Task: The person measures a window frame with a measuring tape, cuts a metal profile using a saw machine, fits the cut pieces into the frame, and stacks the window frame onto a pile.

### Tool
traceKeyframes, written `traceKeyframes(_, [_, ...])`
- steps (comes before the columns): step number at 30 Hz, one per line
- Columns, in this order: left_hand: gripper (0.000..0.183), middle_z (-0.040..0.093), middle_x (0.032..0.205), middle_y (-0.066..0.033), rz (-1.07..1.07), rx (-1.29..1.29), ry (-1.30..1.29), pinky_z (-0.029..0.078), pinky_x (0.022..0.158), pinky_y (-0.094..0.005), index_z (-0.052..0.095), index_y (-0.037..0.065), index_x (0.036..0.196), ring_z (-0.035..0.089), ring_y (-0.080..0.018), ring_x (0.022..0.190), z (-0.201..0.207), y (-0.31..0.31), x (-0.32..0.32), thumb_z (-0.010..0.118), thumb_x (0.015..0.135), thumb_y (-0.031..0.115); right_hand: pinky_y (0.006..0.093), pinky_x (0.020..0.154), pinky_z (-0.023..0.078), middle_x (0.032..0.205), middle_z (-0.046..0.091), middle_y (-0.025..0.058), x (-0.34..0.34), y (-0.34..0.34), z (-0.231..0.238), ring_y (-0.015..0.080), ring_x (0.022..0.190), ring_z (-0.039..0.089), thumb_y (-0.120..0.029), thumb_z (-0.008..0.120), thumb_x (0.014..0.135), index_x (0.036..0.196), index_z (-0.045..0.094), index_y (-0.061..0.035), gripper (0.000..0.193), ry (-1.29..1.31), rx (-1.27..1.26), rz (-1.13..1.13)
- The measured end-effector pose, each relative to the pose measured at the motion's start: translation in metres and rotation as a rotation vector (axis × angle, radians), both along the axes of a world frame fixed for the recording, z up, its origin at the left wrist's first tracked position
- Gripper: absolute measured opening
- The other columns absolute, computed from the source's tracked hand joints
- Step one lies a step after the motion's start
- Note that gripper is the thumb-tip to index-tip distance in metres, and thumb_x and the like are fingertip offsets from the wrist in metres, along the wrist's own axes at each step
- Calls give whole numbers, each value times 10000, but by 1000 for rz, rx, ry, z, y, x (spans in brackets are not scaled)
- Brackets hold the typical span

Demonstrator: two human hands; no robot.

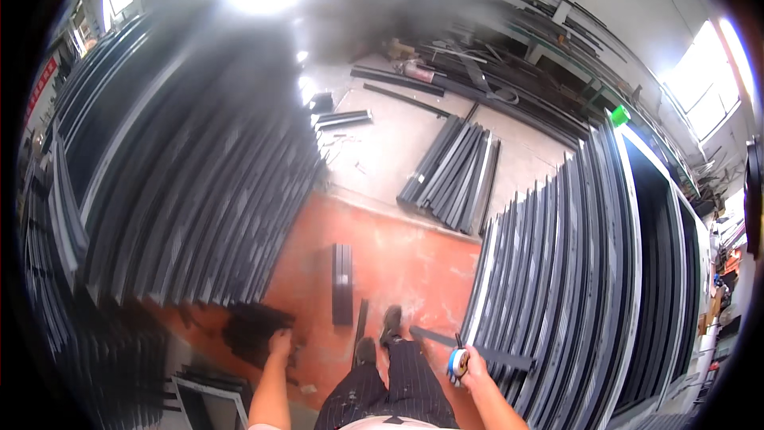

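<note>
My right hand is closed round a round blue and white roll with a tan centre, which looks like a roll of tape. A thin dark stick rises beside the roll; its kind is unclear. Just beyond this hand a flat dark bar lies slanted against the right-hand row of frames. My left hand is lowered with curled fingers at the edge of a dark, blurred bundle. Whether it grips the bundle cannot be made out.
Tall rows of dark metal frames stand on the left and right. Between them, short dark bars lie on the red floor. Farther off lies a stack of long dark profiles. Grey-edged frames stand at lower left.
</note>
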State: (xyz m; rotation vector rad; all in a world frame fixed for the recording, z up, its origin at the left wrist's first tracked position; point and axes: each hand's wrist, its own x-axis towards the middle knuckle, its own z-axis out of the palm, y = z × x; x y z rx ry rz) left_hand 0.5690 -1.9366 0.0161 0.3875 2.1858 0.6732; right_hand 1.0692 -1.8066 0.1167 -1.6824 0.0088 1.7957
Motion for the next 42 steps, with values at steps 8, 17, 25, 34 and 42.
traceKeyframes(8, [289,681,850,-88,-350,229,-351,509,648,-295,625,11,969,636,-157,722,65,279,107,565,897,284,393,548,450,630,555,3,-27,164,-8,213,576,544,-368,512,836,727,576,-208,204,81,-299,-77])
traceKeyframes(17, [238,668,818,-85,164,91,-453,491,593,-315,634,4,946,637,-181,693,51,328,74,542,882,214,391,547,422,621,519,-59,-50,394,19,165,562,518,-386,490,867,661,512,-227,261,181,-198,79])
traceKeyframes(25, [237,668,782,-110,564,-438,-384,497,583,-375,648,0,843,635,-217,650,-2,327,-31,493,853,178,458,623,480,821,588,12,-196,606,-23,209,683,562,-320,539,848,873,575,-200,128,240,-125,160])
traceKeyframes(34, [258,689,827,-92,-69,38,-67,515,620,-317,654,9,967,644,-182,660,27,746,-170,555,843,213,408,570,453,658,565,-20,-341,818,23,189,575,536,-379,466,909,776,573,-184,259,72,-55,178])
traceKeyframes(42, [312,674,843,-70,-120,395,-328,503,631,-288,613,24,1007,651,-150,738,60,1031,-208,522,910,306,467,638,460,812,581,37,-371,997,-19,228,753,565,-345,514,857,913,580,-165,200,-54,-58,91])
